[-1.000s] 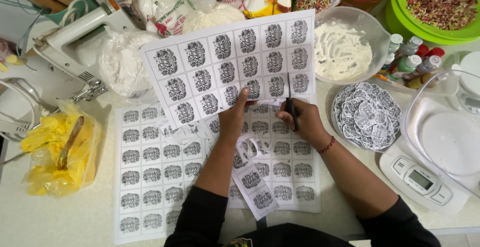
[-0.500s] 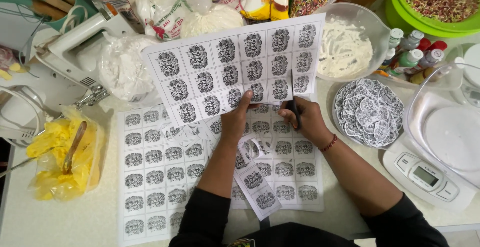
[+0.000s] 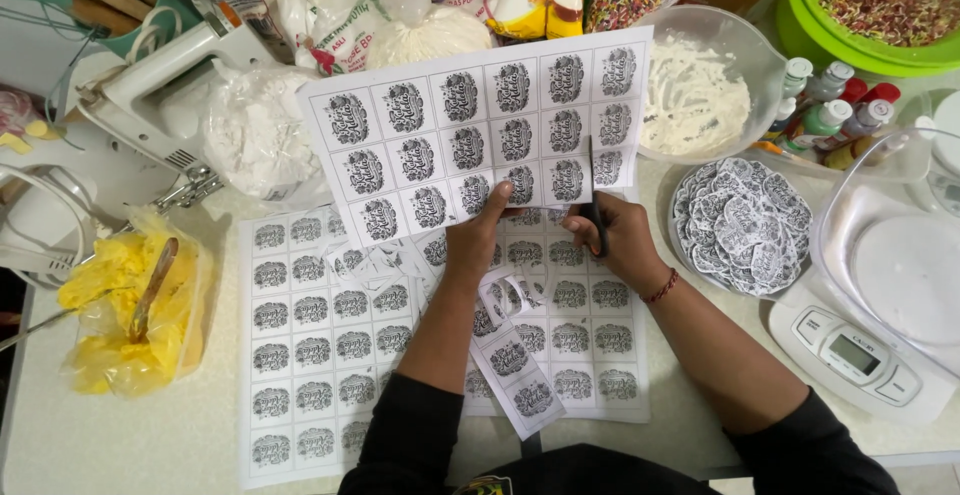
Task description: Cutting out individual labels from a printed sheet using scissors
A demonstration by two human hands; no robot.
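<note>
Two hands meet over the white table (image 3: 120,445) in the head view. The left hand (image 3: 480,230) pinches the lower edge of a printed label sheet (image 3: 470,135), lifted above more sheets. The right hand (image 3: 615,240) is closed around black scissors (image 3: 594,200), blades in the sheet's right part.

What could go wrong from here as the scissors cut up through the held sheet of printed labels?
The left hand pinches the label sheet near the scissors in the right hand, so the thumb might get nicked. The sheet hangs unsupported in the air; it may flex and the cut could stray into a printed label. The sheet's far edge reaches over the flour bowl and might dip in.
</note>
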